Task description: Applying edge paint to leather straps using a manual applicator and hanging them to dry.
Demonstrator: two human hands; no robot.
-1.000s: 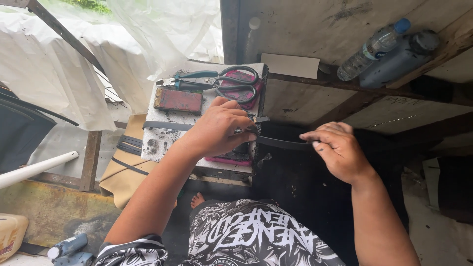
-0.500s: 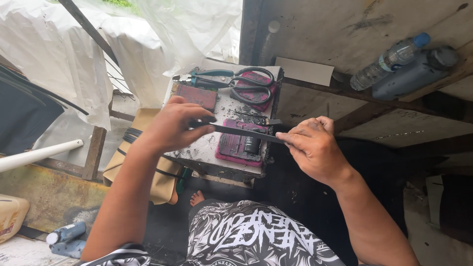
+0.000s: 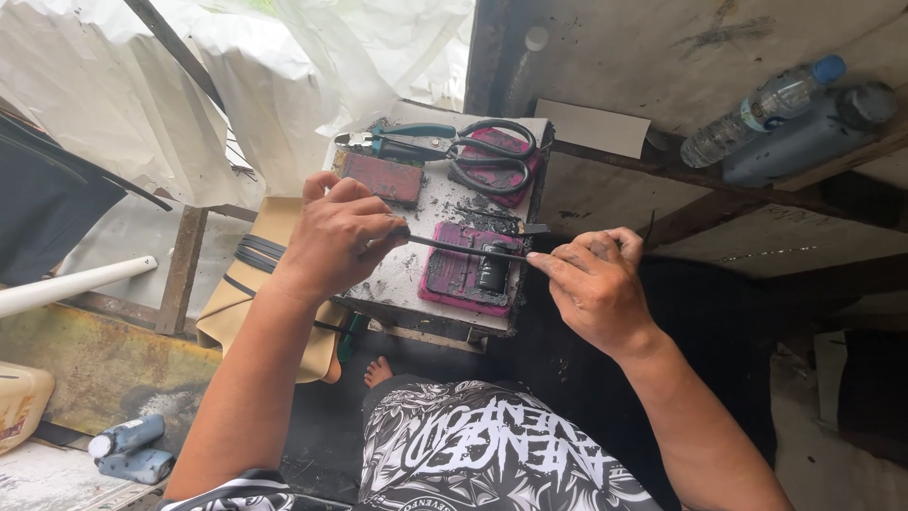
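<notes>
Small stained work stand in front of the seated person. Left hand pinches one end of a thin black strip, fingers closed on it; right hand pinches the other end between thumb and forefinger. The strip is stretched level just above the stand, over a pink pad with a small black bottle lying on it. At the stand's far edge: scissors, teal-handled pliers, a second reddish pad.

Risks, as judged: strip slipping from either pinch and dropping onto the wet-looking pad; a dip of the hands knocking the bottle; stained fingertips smudging the strip.
</notes>
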